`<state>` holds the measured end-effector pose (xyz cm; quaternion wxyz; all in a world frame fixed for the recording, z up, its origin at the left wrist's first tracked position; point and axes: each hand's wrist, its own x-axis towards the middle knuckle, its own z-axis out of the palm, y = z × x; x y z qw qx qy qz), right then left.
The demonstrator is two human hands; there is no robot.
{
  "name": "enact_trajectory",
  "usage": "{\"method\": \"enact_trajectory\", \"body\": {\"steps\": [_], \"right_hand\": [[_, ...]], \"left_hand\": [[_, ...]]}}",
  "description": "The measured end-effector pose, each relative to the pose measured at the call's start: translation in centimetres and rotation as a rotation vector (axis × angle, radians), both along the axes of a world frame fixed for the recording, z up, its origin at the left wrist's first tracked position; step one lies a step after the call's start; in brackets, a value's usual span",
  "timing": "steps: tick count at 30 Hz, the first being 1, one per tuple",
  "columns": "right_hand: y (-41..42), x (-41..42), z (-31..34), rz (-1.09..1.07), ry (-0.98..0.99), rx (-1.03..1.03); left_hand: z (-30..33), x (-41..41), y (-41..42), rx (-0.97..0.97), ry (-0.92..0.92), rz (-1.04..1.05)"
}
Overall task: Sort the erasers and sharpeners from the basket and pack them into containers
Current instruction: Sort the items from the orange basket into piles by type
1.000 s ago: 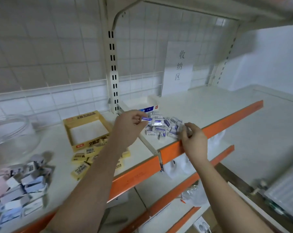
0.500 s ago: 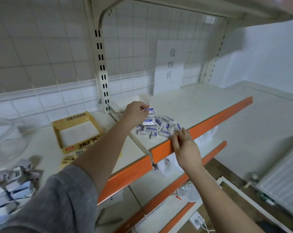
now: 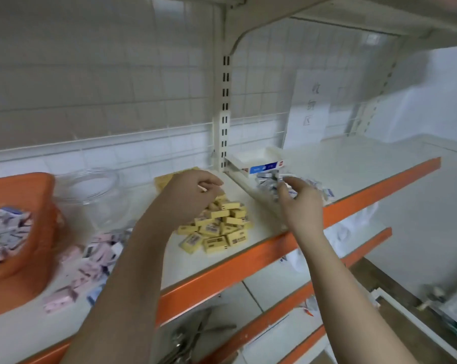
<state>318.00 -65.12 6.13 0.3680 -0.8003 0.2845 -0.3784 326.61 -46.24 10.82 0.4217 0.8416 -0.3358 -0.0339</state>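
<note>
My left hand hovers over the yellow erasers, fingers loosely curled, holding nothing I can see; my right hand pinches a blue eraser at the blue pile. The orange basket sits far left on the shelf.

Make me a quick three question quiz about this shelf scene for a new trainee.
1. True or false: the orange basket sits at the left end of the shelf.
2. Which pile lies under the left hand? A) pink B) yellow erasers C) blue and white
3. Fill in: the right hand reaches into the ___ pile.

Key: 1 true; 2 B; 3 blue and white.
</note>
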Motion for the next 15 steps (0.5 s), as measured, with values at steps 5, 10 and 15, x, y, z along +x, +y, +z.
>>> {"method": "enact_trajectory", "body": {"steps": [5, 10, 15], "right_hand": [[12.4, 3.8, 1.9, 0.138, -0.123, -0.029], [24.1, 7.0, 4.2, 0.307, -0.125, 0.009], [31.6, 11.2, 6.5, 0.504, 0.034, -0.159]], "left_hand": [[0.6, 0.5, 13.5, 0.042, -0.152, 0.056], [0.7, 1.3, 26.0, 0.077, -0.26, 0.183], [-0.5, 1.9, 34.5, 0.124, -0.329, 0.446]]}}
